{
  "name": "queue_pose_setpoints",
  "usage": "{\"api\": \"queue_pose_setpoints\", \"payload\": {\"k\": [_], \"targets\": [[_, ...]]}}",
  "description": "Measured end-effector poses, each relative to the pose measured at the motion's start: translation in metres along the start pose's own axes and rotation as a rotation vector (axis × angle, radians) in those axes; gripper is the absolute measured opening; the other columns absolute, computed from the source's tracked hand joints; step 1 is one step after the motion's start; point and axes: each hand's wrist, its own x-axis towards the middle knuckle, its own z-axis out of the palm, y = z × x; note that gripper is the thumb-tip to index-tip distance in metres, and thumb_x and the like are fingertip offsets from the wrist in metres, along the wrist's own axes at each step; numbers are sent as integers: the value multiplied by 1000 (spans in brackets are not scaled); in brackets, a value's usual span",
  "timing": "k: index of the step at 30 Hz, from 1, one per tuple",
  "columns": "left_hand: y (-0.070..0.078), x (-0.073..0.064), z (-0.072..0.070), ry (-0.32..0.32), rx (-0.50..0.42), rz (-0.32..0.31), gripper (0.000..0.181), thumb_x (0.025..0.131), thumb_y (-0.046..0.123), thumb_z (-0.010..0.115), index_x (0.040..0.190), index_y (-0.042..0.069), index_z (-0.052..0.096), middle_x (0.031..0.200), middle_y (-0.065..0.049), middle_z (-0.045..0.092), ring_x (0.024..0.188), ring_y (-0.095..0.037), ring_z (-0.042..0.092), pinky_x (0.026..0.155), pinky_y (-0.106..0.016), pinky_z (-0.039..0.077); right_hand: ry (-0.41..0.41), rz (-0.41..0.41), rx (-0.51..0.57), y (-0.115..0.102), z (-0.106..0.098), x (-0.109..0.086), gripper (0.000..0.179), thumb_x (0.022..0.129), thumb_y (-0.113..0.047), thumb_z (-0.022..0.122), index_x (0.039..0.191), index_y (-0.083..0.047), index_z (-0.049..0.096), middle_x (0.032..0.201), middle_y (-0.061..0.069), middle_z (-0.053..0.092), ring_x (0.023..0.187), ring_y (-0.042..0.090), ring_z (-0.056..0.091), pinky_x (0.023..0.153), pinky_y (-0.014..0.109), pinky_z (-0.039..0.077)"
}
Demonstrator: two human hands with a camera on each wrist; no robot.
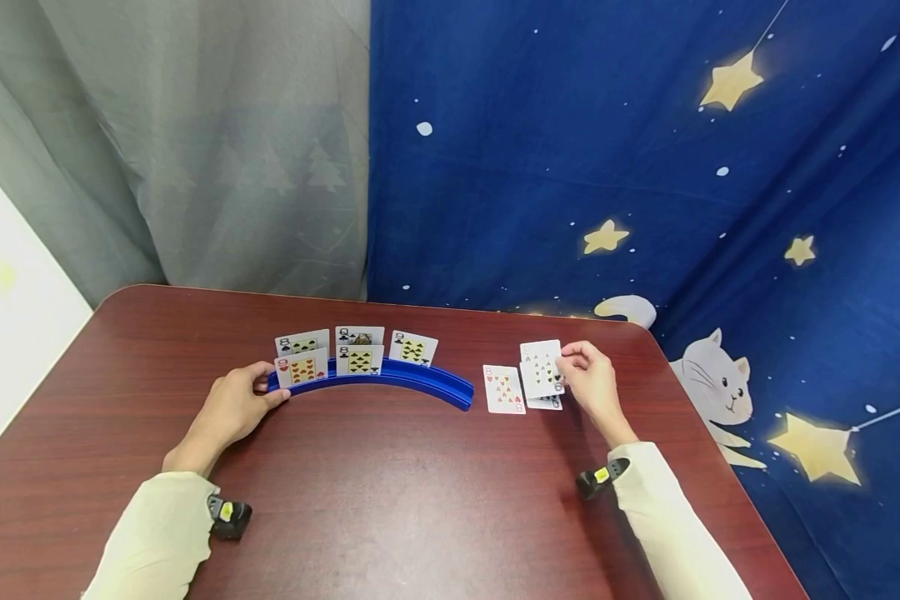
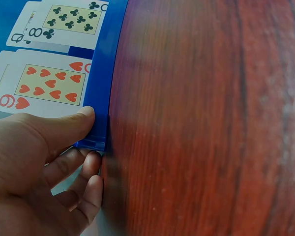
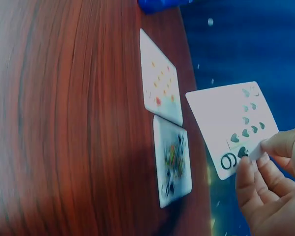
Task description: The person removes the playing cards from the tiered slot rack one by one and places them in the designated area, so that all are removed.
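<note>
My left hand (image 1: 236, 408) grips the left end of a curved blue card holder (image 1: 431, 383), its thumb on the front edge beside a nine of hearts (image 2: 49, 83). An eight of clubs (image 2: 69, 22) stands beside that card, and more cards, a queen (image 1: 360, 335) among them, stand in the back row. To the right of the holder, my right hand (image 1: 591, 385) pinches a spade playing card (image 3: 231, 123) by its corner, raised over the table. A face card (image 3: 172, 162) lies below it, partly covered in the head view, next to a red heart card (image 1: 504, 390).
Everything sits on a dark red wooden table (image 1: 390, 508). Behind its far edge hang a grey curtain (image 1: 255, 167) and a blue curtain (image 1: 495, 167) with stars. The holder's right end is close to the heart card.
</note>
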Motion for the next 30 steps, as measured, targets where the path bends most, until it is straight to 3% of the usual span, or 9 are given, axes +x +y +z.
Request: {"api": "queue_pose_setpoints", "payload": {"k": [7, 16, 23, 30], "targets": [[1, 1, 1, 4, -2, 0, 41, 93, 17, 69, 123, -9, 56, 106, -27, 67, 96, -37, 62, 85, -54, 49, 121, 99, -248, 25, -19, 8, 13, 89, -14, 69, 100, -8, 73, 92, 13, 75, 70, 13, 61, 62, 22, 44], [1, 1, 1, 1, -5, -2, 41, 94, 17, 69, 122, -9, 57, 106, -27, 67, 96, -36, 62, 85, -54, 49, 186, 207, -300, 53, -31, 15, 16, 89, -14, 68, 100, -4, 75, 93, 16, 74, 85, 27, 62, 69, 30, 42], [1, 0, 0, -6, -5, -3, 42, 93, 18, 69, 121, -10, 56, 105, -27, 66, 94, -36, 61, 84, -54, 48, 139, 187, -411, 64, -29, 16, 17, 88, -14, 66, 97, -1, 73, 91, 17, 74, 88, 35, 63, 74, 42, 43], [1, 0, -1, -2, -2, -1, 43, 93, 19, 70, 122, -10, 56, 104, -28, 66, 94, -36, 61, 84, -54, 48, 99, 111, -516, 61, -26, 15, 17, 86, -12, 60, 92, -3, 72, 88, 17, 72, 90, 40, 64, 82, 54, 46]]}}
